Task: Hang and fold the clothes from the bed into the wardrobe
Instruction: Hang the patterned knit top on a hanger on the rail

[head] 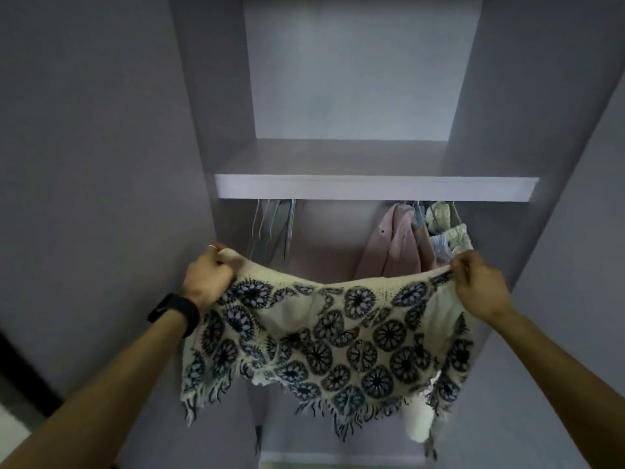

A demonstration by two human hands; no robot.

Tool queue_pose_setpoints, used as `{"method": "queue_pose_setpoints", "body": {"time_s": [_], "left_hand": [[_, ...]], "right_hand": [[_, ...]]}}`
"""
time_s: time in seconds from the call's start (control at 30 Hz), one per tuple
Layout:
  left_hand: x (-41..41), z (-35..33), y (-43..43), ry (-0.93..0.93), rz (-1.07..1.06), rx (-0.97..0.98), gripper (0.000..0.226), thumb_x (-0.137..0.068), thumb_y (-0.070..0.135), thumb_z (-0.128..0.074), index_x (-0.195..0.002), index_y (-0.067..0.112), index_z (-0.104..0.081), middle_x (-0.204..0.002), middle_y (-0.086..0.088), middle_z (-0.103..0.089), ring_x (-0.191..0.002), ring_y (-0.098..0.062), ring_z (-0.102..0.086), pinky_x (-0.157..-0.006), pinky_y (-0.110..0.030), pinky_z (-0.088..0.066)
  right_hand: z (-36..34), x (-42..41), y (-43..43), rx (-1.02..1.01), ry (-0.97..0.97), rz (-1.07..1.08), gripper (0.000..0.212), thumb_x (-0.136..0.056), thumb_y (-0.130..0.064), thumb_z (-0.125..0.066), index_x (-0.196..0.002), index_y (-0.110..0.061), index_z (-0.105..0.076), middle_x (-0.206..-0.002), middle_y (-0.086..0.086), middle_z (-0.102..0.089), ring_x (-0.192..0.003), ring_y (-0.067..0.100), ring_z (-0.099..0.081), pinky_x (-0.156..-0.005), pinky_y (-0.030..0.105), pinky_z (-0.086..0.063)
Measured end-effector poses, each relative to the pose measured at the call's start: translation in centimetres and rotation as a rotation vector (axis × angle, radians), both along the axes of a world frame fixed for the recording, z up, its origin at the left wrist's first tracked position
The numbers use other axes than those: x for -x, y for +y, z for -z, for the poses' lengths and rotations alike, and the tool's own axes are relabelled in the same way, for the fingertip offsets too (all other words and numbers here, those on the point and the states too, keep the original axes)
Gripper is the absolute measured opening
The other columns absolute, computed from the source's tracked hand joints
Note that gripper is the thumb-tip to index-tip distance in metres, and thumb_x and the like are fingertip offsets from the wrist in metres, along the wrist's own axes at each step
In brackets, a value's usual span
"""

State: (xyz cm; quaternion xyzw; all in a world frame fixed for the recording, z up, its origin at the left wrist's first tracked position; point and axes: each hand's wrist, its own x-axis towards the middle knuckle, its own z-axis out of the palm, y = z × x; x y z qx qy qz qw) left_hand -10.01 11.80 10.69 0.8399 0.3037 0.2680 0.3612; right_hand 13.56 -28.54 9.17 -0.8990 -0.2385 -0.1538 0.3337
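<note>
A cream fringed garment (338,333) with dark floral circles is held spread before the open wardrobe (372,186), gripped by the left hand (208,280) and pinched by the right hand (480,286).

This looks like a bedroom or dressing corner of a home. A built-in wardrobe (209,130) stands open, with a pale shelf (372,187), bare hangers (274,228) beneath it and a pink shirt (395,248) among other hung clothes, somewhat blurred.

No writing, label, brand or number can be read anywhere.
</note>
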Motion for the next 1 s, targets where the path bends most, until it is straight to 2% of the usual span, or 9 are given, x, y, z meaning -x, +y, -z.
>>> {"method": "queue_pose_setpoints", "body": {"time_s": [0.13,0.27,0.37,0.43,0.57,0.67,0.77,0.87,1.0], "left_hand": [[0.3,1.0,0.1,0.417,0.242,-0.239,0.046,-0.079,0.072,-0.064,-0.091,0.028,-0.070,-0.084,0.011,-0.067,-0.081,-0.011,-0.063,-0.063,-0.024,-0.044],[-0.3,2.6,-0.4,0.673,0.304,-0.416,0.053,-0.089,0.069,-0.054,-0.109,0.023,-0.073,-0.110,-0.004,-0.072,-0.098,-0.023,-0.066,-0.086,-0.034,-0.053],[-1.1,3.8,-1.9,0.482,0.242,-0.423,0.044,-0.105,0.044,-0.039,-0.114,0.009,-0.064,-0.113,-0.016,-0.064,-0.105,-0.036,-0.062,-0.086,-0.040,-0.047],[-1.7,4.7,-2.8,0.242,0.147,-0.130,0.042,-0.108,0.038,-0.032,-0.103,0.004,-0.055,-0.094,-0.013,-0.060,-0.093,-0.037,-0.062,-0.083,-0.044,-0.046],[-1.9,6.0,-3.9,-0.019,0.092,0.296,0.050,-0.098,0.063,-0.041,-0.088,0.015,-0.052,-0.071,0.003,-0.055,-0.070,-0.020,-0.060,-0.071,-0.041,-0.045],[-2.2,6.1,-3.6,0.368,0.424,-0.053,0.074,-0.059,0.096,-0.053,-0.084,0.027,-0.065,-0.078,0.016,-0.063,-0.074,-0.004,-0.061,-0.072,-0.031,-0.050],[-2.9,6.9,-4.0,0.759,0.554,-0.332,0.062,-0.058,0.091,-0.062,-0.076,0.032,-0.067,-0.070,0.024,-0.060,-0.069,0.003,-0.056,-0.057,-0.020,-0.041],[-3.4,7.9,-4.5,0.534,0.474,-0.391,0.053,-0.087,0.073,-0.054,-0.066,0.025,-0.064,-0.049,0.014,-0.053,-0.049,-0.001,-0.050,-0.044,-0.021,-0.031],[-3.9,6.9,-3.5,0.362,0.292,-0.322,0.046,-0.103,0.048,-0.042,-0.075,0.015,-0.058,-0.067,-0.008,-0.060,-0.063,-0.031,-0.060,-0.053,-0.033,-0.040]], "right_hand": [[0.1,0.3,0.6,-0.100,0.104,0.062,0.011,-0.107,-0.022,-0.040,-0.101,-0.012,-0.039,-0.095,0.022,-0.058,-0.078,0.038,-0.053,-0.069,0.039,-0.034],[0.8,1.3,1.6,0.015,0.170,0.032,0.033,-0.095,-0.042,-0.062,-0.110,-0.019,-0.044,-0.110,0.003,-0.049,-0.093,0.028,-0.055,-0.080,0.036,-0.041],[2.2,2.1,2.4,0.224,0.143,-0.028,0.050,-0.081,-0.048,-0.078,-0.121,-0.027,-0.057,-0.113,-0.002,-0.036,-0.091,0.020,-0.055,-0.095,0.035,-0.047],[3.4,2.3,2.9,0.283,0.136,-0.079,0.034,-0.083,-0.039,-0.079,-0.112,-0.027,-0.066,-0.107,-0.001,-0.037,-0.087,0.017,-0.052,-0.095,0.032,-0.046],[5.2,2.0,3.3,0.313,0.048,-0.085,0.015,-0.096,-0.023,-0.064,-0.098,-0.009,-0.069,-0.095,0.006,-0.044,-0.093,0.035,-0.057,-0.073,0.032,-0.039],[5.6,1.6,3.3,0.281,0.007,-0.029,0.021,-0.101,-0.024,-0.056,-0.103,-0.004,-0.062,-0.097,0.016,-0.053,-0.093,0.042,-0.059,-0.067,0.036,-0.037],[6.0,1.2,3.4,0.263,-0.044,-0.064,0.022,-0.103,-0.026,-0.052,-0.104,-0.006,-0.060,-0.091,0.009,-0.050,-0.090,0.040,-0.058,-0.064,0.036,-0.035],[6.4,1.2,3.7,0.195,-0.088,-0.094,0.017,-0.103,-0.022,-0.055,-0.102,-0.006,-0.061,-0.094,0.009,-0.049,-0.086,0.039,-0.057,-0.066,0.035,-0.037],[6.7,1.0,3.3,0.183,-0.134,-0.113,0.017,-0.100,-0.018,-0.060,-0.096,-0.003,-0.065,-0.097,0.018,-0.059,-0.087,0.039,-0.058,-0.071,0.042,-0.048]]}}
